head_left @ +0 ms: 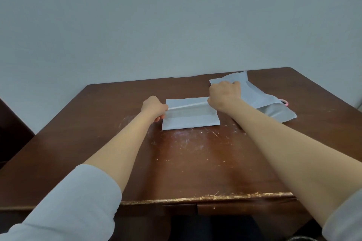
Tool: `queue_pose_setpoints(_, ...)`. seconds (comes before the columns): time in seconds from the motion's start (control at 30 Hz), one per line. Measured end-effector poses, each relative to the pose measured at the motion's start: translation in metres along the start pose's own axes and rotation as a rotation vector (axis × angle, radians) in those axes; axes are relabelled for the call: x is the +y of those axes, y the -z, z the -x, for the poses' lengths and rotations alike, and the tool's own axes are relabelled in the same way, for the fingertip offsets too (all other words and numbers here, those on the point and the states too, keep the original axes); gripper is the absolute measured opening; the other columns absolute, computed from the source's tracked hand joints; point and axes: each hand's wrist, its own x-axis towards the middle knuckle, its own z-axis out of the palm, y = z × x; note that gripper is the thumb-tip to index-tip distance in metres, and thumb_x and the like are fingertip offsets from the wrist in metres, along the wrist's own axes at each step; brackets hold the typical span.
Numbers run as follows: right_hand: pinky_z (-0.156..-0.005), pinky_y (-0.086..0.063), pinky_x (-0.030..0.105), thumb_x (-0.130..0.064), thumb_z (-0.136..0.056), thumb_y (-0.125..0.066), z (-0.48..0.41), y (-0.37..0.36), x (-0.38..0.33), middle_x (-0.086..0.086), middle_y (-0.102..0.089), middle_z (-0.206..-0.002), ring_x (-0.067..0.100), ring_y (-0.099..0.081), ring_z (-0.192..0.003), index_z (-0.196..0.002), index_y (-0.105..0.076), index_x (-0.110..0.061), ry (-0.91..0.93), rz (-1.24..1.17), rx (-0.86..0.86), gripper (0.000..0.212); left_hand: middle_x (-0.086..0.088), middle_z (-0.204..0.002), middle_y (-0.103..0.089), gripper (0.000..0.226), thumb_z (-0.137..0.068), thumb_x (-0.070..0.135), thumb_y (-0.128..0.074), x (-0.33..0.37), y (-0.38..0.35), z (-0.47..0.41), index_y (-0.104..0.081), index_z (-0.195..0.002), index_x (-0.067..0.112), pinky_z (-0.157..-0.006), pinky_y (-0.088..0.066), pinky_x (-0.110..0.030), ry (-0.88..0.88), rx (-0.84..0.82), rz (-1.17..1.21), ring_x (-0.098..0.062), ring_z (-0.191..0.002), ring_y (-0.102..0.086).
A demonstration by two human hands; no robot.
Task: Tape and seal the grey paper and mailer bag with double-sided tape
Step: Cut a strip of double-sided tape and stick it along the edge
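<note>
The grey paper (pixel 191 119) lies folded and flat on the table (pixel 195 162), about in the middle between the left and right edges and closer to the far edge than to the near one. Over its upper part a thin white tape strip (pixel 188 105) is stretched from side to side. It is a little higher at the right end, so I judge it is not yet pressed down along the whole length.

The left hand (pixel 153 108) is at the left edge of the paper. Its fingers (pixel 158 118) are curled and pinch the left end of the strip, which probably also keeps the paper from sliding. The right hand (pixel 224 94) is at the paper's far right corner, closed like a fist around the other end of the strip. Whether it also holds a roll inside I cannot tell, because the back of the hand hides it. Holding both ends tight seems to be the way to keep the tape straight before it is laid on the fold.

The mailer bag (pixel 274 107) waits behind the right hand, toward the far right corner of the table, wrinkled and with one side raised. Something small and pink (pixel 285 102) shows from behind it near the right edge, but it is too hidden to name.
</note>
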Motion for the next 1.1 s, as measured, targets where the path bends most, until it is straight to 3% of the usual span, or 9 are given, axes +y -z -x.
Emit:
queue_pose_setpoints(0.13,-0.078,-0.027,0.035,-0.008,-0.085,-0.048,0.002,0.001,-0.002,0.000,-0.040,-0.065,0.024,-0.041,-0.082,-0.063,-0.039,-0.017,-0.011,0.007,0.004,0.025,-0.008,-0.058,-0.057,0.015,-0.084,0.011,-0.053,0.001,0.002,-0.001,-0.061,-0.080,-0.001,-0.046,-0.036,-0.021,-0.008,-0.001,-0.090,-0.018,-0.041,-0.040)
queue_pose_setpoints(0.4,-0.100,-0.031,0.041,-0.012,-0.090,-0.047,0.007,0.000,-0.006,0.001,-0.036,-0.065,0.024,-0.036,-0.086,-0.067,-0.040,-0.017,0.001,-0.010,0.000,0.024,-0.009,-0.060,-0.057,0.014,-0.084,0.012,-0.057,-0.003,0.003,0.000,-0.061,-0.082,-0.001,-0.046,-0.036,-0.022,-0.011,-0.006,-0.133,-0.018,-0.044,-0.042)
queue_pose_setpoints(0.83,-0.097,-0.032,0.038,-0.013,-0.090,-0.047,0.011,-0.005,-0.004,0.000,-0.041,-0.068,0.024,-0.040,-0.089,-0.061,-0.035,-0.018,0.008,0.024,0.007,0.031,-0.007,-0.058,-0.057,0.013,-0.081,0.009,-0.055,0.000,-0.001,0.000,-0.059,-0.072,0.001,-0.047,-0.038,-0.022,-0.055,-0.006,-0.189,-0.019,-0.043,-0.043)
queue_pose_setpoints(0.97,-0.100,-0.030,0.039,-0.014,-0.090,-0.047,0.013,-0.007,-0.004,0.002,-0.047,-0.077,0.025,-0.048,-0.103,-0.071,-0.043,-0.016,0.011,0.018,0.000,0.019,-0.006,-0.056,-0.056,0.013,-0.082,0.011,-0.056,-0.001,-0.001,0.001,-0.060,-0.075,0.001,-0.045,-0.036,-0.021,-0.059,-0.012,-0.199,-0.018,-0.040,-0.042)
queue_pose_setpoints(1.1,-0.099,-0.031,0.039,-0.012,-0.089,-0.046,0.013,-0.006,-0.004,0.000,-0.042,-0.070,0.026,-0.049,-0.102,-0.062,-0.036,-0.017,0.015,0.021,0.009,0.029,-0.006,-0.056,-0.056,0.016,-0.081,0.010,-0.055,0.001,0.000,0.002,-0.065,-0.081,-0.002,-0.045,-0.036,-0.021,-0.062,0.000,-0.173,-0.019,-0.041,-0.041)
